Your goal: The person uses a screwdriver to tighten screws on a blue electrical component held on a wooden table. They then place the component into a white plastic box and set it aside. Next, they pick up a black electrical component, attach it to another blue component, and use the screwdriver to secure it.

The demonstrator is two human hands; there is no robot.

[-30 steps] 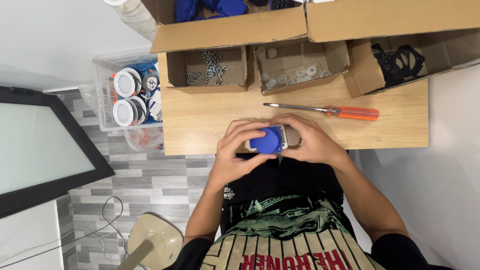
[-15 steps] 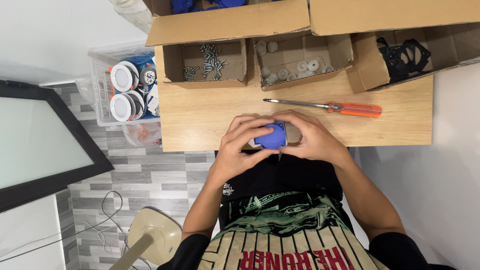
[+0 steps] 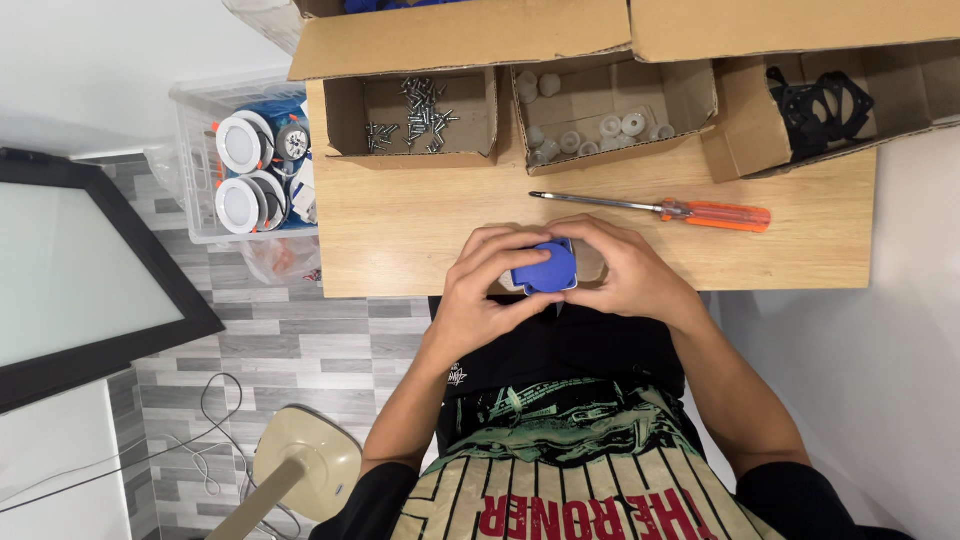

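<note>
Wooden table [image 3: 420, 240], small round-cornered blue plastic part [image 3: 545, 268], clasped between left hand [image 3: 490, 285] and right hand [image 3: 625, 275]

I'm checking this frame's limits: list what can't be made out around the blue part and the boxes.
- Blue part, head view: its sides and underside are hidden by the left hand and right hand.
- Top boxes: cut off by the upper edge.
- Screws: too small to tell the type.
- Black pieces: shape unclear, partly behind the box wall.

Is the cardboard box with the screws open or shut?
Open: the box has no lid on top, and loose screws show on its floor.
</note>
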